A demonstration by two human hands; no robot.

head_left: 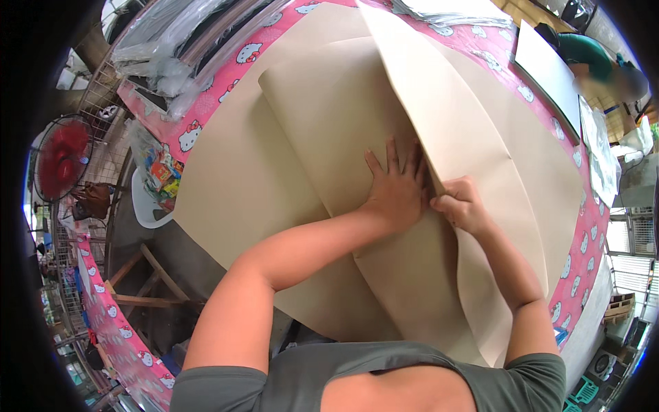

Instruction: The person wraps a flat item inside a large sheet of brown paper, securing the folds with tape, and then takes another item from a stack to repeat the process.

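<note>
A large sheet of brown kraft paper [329, 123] lies in front of me, with another wide brown sheet [226, 185] spread beneath it. My left hand [398, 189] presses flat on the paper, fingers spread, and its fingertips reach the shadow under a raised flap. My right hand [461, 204] is closed on the edge of that flap [467, 130], which stands up and leans over to the right. Both hands are close together near the middle of the paper.
The pink patterned tablecloth [244, 58] shows around the paper. Plastic-wrapped flat stacks [171, 55] lie at the far left, a white board [547, 79] at the far right. Beyond it is another person [597, 58]. A red fan [63, 156] and white chair [145, 206] stand left.
</note>
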